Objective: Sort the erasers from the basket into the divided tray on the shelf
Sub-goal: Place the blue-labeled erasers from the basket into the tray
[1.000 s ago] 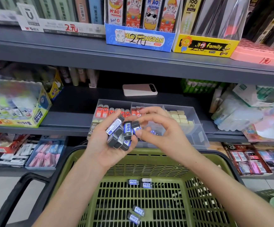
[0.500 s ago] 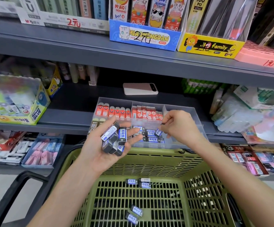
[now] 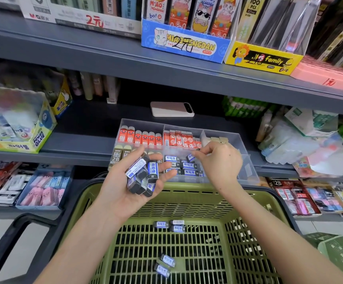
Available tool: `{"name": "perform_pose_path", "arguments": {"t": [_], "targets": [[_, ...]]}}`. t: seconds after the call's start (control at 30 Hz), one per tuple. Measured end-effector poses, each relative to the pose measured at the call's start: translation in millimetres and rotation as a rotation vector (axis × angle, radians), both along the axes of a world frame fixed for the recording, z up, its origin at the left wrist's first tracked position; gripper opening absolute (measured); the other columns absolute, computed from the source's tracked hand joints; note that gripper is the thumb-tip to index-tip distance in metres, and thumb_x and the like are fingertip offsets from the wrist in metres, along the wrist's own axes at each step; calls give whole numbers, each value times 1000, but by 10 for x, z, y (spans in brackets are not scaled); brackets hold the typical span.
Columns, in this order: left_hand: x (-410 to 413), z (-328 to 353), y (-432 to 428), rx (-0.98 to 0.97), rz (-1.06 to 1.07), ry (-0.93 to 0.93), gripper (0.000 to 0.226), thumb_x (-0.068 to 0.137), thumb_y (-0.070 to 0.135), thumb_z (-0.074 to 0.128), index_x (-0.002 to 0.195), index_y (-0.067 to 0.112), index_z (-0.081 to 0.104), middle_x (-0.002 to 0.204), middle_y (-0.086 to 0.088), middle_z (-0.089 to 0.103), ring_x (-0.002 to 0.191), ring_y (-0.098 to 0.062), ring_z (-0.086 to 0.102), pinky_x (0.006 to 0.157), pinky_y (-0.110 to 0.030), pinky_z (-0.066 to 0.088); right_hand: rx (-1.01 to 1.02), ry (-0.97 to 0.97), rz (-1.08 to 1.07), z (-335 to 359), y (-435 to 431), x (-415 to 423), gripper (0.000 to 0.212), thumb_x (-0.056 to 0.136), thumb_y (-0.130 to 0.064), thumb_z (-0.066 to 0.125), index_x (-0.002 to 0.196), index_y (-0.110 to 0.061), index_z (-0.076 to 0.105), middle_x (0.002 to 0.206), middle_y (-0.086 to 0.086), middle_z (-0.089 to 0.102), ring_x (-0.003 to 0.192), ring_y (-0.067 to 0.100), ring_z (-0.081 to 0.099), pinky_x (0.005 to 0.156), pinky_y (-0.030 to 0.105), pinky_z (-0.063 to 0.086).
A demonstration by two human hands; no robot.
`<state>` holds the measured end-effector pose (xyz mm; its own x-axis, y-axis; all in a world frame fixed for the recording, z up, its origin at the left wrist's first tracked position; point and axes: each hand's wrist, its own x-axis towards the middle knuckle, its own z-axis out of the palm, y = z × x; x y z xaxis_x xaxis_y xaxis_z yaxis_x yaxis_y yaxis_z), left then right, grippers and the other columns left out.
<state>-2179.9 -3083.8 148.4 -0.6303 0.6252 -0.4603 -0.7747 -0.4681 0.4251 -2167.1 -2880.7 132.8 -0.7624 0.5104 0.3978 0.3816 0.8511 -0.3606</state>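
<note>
The left hand (image 3: 125, 187) cups a stack of blue-and-black erasers (image 3: 144, 177) just in front of the divided tray (image 3: 246, 167). The right hand (image 3: 221, 160) pinches one eraser (image 3: 191, 157) over the tray's front middle compartment, already partly filled. Five lie loose in the green basket (image 3: 248, 232) below. A second ago the right hand was at the stack.

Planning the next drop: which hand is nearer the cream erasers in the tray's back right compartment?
Right. The right hand is just in front of the cream erasers; the left hand, gripping black erasers, is well left.
</note>
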Motion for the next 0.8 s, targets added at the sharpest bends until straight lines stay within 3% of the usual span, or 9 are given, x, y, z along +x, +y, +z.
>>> {"name": "perform_pose_path", "arguments": {"t": [0.23, 0.47, 0.57, 0.63, 0.67, 0.73, 0.8], "targets": [[-6, -16, -4, -1, -2, 9, 40, 67, 38, 69, 81, 1, 75, 94, -23, 70, 91, -40, 68, 44, -27, 53, 114, -192, -6, -73, -50, -10, 25, 81, -41, 64, 69, -20, 69, 68, 1, 68, 78, 22, 57, 72, 32, 30], [-27, -60, -11, -18, -7, 49, 42, 64, 39, 70, 81, 2, 76, 93, -22, 70, 88, -38, 69, 43, -27, 52, 246, -400, 63, -28, -14, -63, 25, 88, -33, 51, 81, -23, 72, 75, 1, 65, 86, 21, 55, 74, 32, 28], [-17, -61, 1, -27, -22, 75, 42, 65, 40, 70, 81, 2, 75, 83, -19, 69, 73, -31, 68, 42, -25, 49, 404, -475, 128, 57, -11, -13, 30, 91, -30, 44, 84, -20, 71, 73, 1, 60, 87, 24, 53, 83, 33, 30], [0, -53, 17, -25, -36, 90, 39, 68, 40, 68, 78, 3, 75, 74, -16, 65, 62, -25, 63, 40, -23, 44, 447, -352, 186, 154, -42, 69, 32, 92, -32, 45, 81, -19, 72, 75, 0, 65, 86, 23, 52, 80, 33, 27], [7, -52, 26, -26, -42, 95, 39, 70, 40, 67, 76, 2, 75, 71, -15, 64, 59, -24, 61, 39, -22, 42, 375, -224, 239, 209, -85, 125, 33, 92, -36, 48, 78, -19, 73, 74, -2, 68, 80, 20, 52, 77, 32, 27], [30, -47, 53, -23, -57, 99, 39, 71, 39, 66, 79, 2, 74, 72, -17, 63, 59, -23, 59, 38, -21, 40, 27, -17, 422, 337, -210, 258, 32, 87, -45, 55, 75, -22, 74, 74, -13, 69, 72, 6, 51, 75, 27, 30], [56, -38, 83, -8, -58, 94, 40, 71, 38, 66, 86, 1, 74, 76, -18, 66, 58, -24, 60, 36, -22, 40, -261, -101, 612, 457, -346, 377, 33, 83, -53, 55, 92, -27, 73, 89, -18, 68, 86, 2, 52, 82, 26, 35]]}}
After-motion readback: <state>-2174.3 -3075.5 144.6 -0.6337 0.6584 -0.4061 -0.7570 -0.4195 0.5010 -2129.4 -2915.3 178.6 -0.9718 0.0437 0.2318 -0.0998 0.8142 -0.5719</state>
